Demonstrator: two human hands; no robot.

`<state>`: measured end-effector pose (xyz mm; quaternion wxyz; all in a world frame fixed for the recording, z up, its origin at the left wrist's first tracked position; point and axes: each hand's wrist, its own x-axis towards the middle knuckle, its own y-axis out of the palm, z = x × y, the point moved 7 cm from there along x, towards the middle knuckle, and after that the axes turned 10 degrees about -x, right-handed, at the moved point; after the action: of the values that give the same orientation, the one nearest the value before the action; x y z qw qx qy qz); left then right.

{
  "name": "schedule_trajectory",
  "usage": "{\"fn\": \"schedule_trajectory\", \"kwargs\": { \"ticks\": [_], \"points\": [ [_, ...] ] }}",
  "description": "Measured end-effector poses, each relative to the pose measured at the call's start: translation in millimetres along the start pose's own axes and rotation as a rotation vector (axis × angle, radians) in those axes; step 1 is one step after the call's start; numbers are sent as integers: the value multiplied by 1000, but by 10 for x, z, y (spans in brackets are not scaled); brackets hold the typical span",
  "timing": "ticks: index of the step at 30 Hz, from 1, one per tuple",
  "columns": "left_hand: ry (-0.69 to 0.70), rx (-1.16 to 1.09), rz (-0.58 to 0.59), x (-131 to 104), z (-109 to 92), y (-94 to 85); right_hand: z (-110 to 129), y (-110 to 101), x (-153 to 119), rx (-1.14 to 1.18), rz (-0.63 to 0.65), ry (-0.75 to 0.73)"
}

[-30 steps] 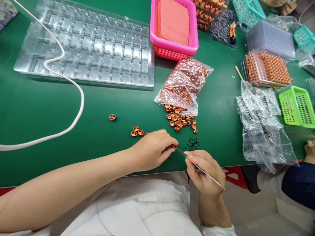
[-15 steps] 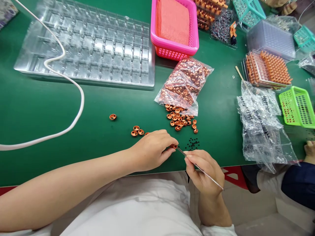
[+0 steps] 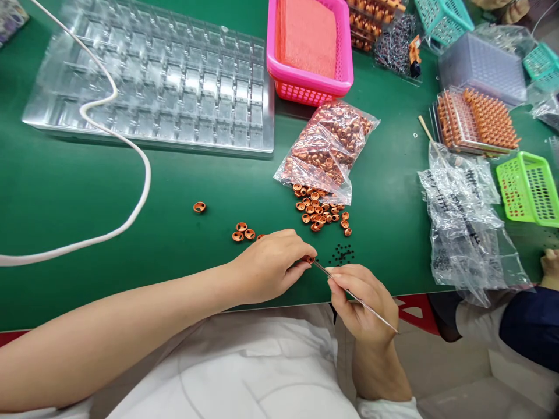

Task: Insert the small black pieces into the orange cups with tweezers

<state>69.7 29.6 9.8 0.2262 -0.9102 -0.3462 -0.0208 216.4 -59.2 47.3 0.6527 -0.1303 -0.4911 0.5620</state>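
Between thumb and fingertips, my left hand (image 3: 273, 265) pinches a small copper-coloured cup with holes (image 3: 310, 259). My right hand (image 3: 364, 302) grips a thin metal pick (image 3: 360, 301) like a pen, its tip at the copper cup; whether it is inside a hole I cannot tell. Several tiny black dot-like pieces (image 3: 343, 255) lie scattered just beyond my right fingers. Farther back, loose copper cups (image 3: 317, 212) spill from a clear plastic bag (image 3: 327, 145) full of them. Beside my left hand sit a few more cups (image 3: 241, 231), one partly hidden, and a single one (image 3: 200, 207) farther left.
A clear moulded tray (image 3: 174, 81) fills the back left, with a white cable (image 3: 146, 180) across it. Behind the bag stands a pink basket (image 3: 345, 64). To the right lie crumpled plastic bags (image 3: 467, 233), a green basket (image 3: 528, 189) and a stack of orange parts (image 3: 489, 122). A co-worker's hand (image 3: 551, 263) shows at the right edge.
Both hands keep almost the same place, cup and pick still meeting. The whole view has shifted very slightly.
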Motion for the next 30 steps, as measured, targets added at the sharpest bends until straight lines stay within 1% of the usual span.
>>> {"fn": "schedule_trajectory", "kwargs": {
  "ticks": [11, 18, 26, 30],
  "points": [
    [2, 0, 6, -2, 6, 1, -2, 12, 8, 27, -10, -10],
    [7, 2, 0, -1, -7, -8, 17, 20, 27, -2, 5, -22],
    [-7, -13, 5, -4, 14, -2, 31, 22, 5, 4, -6, -61],
    [-9, -24, 0, -6, 34, 0, 13, 24, -10, 15, 0, -51]
  ]
}}
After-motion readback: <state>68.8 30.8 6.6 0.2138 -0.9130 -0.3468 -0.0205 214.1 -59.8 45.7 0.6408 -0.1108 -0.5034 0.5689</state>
